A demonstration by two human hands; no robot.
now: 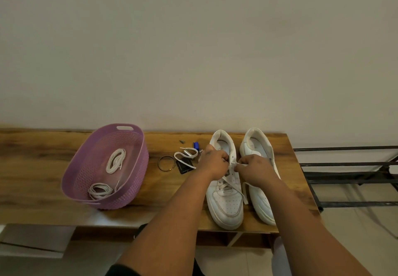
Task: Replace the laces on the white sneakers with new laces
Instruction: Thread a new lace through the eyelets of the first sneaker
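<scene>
A long grained wooden table (43, 163) carries an oval woven-plastic purple basket (129, 176) holding two coiled white laces (115, 160). Two white leather sneakers (226, 206) stand near the table's right edge. Over the left sneaker, the left hand (214, 163) and right hand (255, 171) each pinch its flat lace (233, 186).

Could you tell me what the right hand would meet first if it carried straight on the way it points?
Probably the left hand: the right hand points leftward across the left sneaker, pinching the lace.
</scene>
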